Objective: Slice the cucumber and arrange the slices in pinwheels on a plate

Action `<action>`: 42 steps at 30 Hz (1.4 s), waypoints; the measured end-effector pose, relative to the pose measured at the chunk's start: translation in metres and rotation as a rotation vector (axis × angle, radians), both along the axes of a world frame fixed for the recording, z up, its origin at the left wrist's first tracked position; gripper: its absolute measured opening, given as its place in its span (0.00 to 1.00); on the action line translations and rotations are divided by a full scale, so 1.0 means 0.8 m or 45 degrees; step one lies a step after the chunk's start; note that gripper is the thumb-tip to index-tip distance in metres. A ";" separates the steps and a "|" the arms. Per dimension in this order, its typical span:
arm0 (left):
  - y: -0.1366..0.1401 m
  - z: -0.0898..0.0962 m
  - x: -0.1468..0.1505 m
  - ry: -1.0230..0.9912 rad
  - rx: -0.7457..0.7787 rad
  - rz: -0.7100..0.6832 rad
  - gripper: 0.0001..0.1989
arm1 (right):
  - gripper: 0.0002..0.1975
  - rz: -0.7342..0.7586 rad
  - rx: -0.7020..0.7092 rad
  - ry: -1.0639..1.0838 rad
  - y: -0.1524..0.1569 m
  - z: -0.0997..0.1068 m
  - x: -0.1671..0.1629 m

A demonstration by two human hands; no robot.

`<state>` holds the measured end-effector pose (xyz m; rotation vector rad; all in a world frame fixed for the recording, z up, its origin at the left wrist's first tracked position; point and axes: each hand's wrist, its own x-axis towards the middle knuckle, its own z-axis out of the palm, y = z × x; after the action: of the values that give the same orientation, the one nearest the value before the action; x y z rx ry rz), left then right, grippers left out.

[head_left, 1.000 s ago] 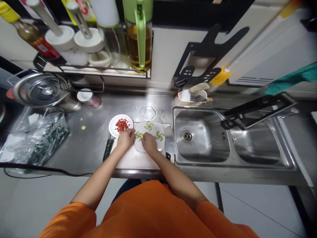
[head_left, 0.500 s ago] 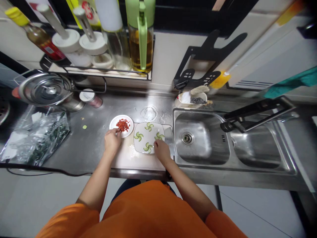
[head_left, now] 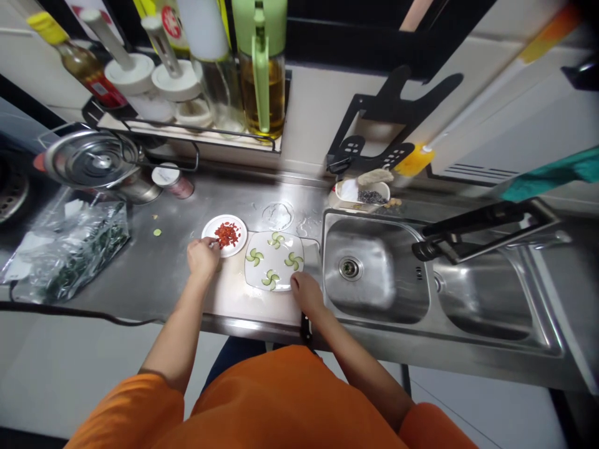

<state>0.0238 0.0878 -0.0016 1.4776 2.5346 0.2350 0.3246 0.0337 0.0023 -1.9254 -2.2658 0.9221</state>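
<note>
My left hand (head_left: pixel 203 257) is at the near left edge of a round white plate (head_left: pixel 213 223) holding chopped red pieces (head_left: pixel 228 234). Its fingertips are pinched together over the rim; what they grip is too small to make out. My right hand (head_left: pixel 307 293) is closed beside the right edge of a squarish white plate (head_left: pixel 273 259). Any object inside those fingers is hidden. Green slices, apparently cucumber, form several pinwheels (head_left: pixel 293 261) on this plate. Both plates rest at least partly on a pale cutting board (head_left: pixel 250 305). A black knife handle (head_left: pixel 306 328) protrudes at the counter's front edge.
To the right lies a double steel sink (head_left: pixel 379 274) with a black faucet (head_left: pixel 482 231). Bagged greens (head_left: pixel 88 249), a lidded pot (head_left: pixel 96 159) and a small jar (head_left: pixel 173 181) stand left. An oil bottle (head_left: pixel 262 81) and seasoning jars (head_left: pixel 140 87) sit on a rack above.
My right hand has drawn back from the right-hand pinwheel to the plate's edge. My left hand stays by the red pieces. The whole view has shifted slightly.
</note>
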 end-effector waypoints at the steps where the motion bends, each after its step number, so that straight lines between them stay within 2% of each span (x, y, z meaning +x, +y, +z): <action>1: 0.000 -0.001 0.002 -0.008 -0.003 -0.011 0.16 | 0.10 0.009 0.004 0.000 0.000 0.000 0.001; 17: 0.004 0.002 0.010 -0.122 -0.031 -0.121 0.15 | 0.09 -0.054 0.012 0.034 0.001 0.003 -0.025; 24: -0.004 0.020 0.009 -0.261 -0.017 -0.062 0.12 | 0.09 -0.054 -0.011 0.050 0.004 0.003 -0.034; 29: -0.018 0.029 0.036 -0.465 0.039 -0.128 0.10 | 0.09 -0.068 -0.014 0.057 0.008 0.005 -0.042; 35: -0.029 0.015 0.076 -0.681 0.026 -0.246 0.11 | 0.09 -0.045 0.011 0.117 0.025 0.006 -0.060; 42: -0.023 0.011 0.079 -0.703 -0.075 -0.308 0.12 | 0.11 -0.012 0.019 0.112 0.044 0.006 -0.081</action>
<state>0.0870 0.0695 0.0073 1.4350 1.8993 0.4532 0.2601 0.0690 0.0069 -1.8494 -2.2072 0.9663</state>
